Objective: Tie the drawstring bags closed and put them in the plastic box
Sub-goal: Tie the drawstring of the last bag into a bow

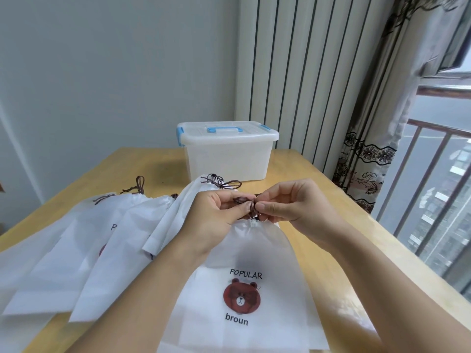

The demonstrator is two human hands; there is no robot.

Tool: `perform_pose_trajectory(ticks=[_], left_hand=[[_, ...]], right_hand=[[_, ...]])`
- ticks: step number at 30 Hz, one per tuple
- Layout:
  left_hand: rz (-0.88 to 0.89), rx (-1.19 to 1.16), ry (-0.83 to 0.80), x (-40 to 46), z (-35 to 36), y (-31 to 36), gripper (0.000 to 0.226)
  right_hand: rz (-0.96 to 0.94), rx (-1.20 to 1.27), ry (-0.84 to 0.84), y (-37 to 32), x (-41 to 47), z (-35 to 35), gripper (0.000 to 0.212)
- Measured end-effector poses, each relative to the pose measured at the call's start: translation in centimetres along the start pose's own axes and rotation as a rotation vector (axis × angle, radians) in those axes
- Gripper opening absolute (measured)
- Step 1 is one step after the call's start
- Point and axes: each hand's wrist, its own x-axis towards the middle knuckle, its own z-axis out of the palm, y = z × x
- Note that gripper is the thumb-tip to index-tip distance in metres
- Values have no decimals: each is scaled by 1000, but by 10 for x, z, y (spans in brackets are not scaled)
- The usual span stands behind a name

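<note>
— Nearest to the camera, what is seen?

— Two bare forearms are seen, reaching forward over a wooden table [318, 174]. Under them a white drawstring bag [244, 263] is laid flat, printed with a brown bear face and the words "POPULAR" and "broun". Its gathered neck points away from the camera.

— And the other large things?

— Several more white bags [84, 250] are spread overlapping on the left part of the table; dark cords are seen at their far ends. Behind them, at the far edge of the table, a translucent plastic box [226, 154] is placed, its lid on, with a blue handle and blue latches. A patterned curtain [377, 154] is hung at the right, beside a window.

— How are the hands held?

— The left hand [211, 215] and the right hand [293, 202] are brought together just above the neck of the nearest bag. A brown drawstring [242, 200] is pinched between thumb and fingertips of each hand. A small loop of it is visible at the left fingers.
</note>
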Motion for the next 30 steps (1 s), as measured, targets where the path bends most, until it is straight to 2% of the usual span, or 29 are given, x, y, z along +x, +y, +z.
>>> perform_pose_trajectory(ticks=[4,5,10,14,17,20,23,25,30], left_hand=[[10,19,-35,-2,2,1,16],[12,17,-37,-2,3,1,16],[102,74,-5,-2,3,0,16],[272,273,104,-4,8,-2,21],[314,302,128,-6,8,-2,27],[323,259,95,-6,9,0,28],[272,136,56,-4,8,2,22],[248,113,24,-4,7,2,22],[156,-32,-55,-3,2,6,17]], right_hand=[[49,18,-3,1,0,1,37],[53,9,-25,1,0,0,38],[-15,-110,-32,2,0,-1,12],[-38,-72,32,4,2,1,8],[-18,-50,47,5,1,2,6],[-14,-36,24,6,1,0,17],[-36,6,-66,9,2,0,33],[-39,1,-106,9,2,1,28],[-93,6,-47,6,0,0,16]])
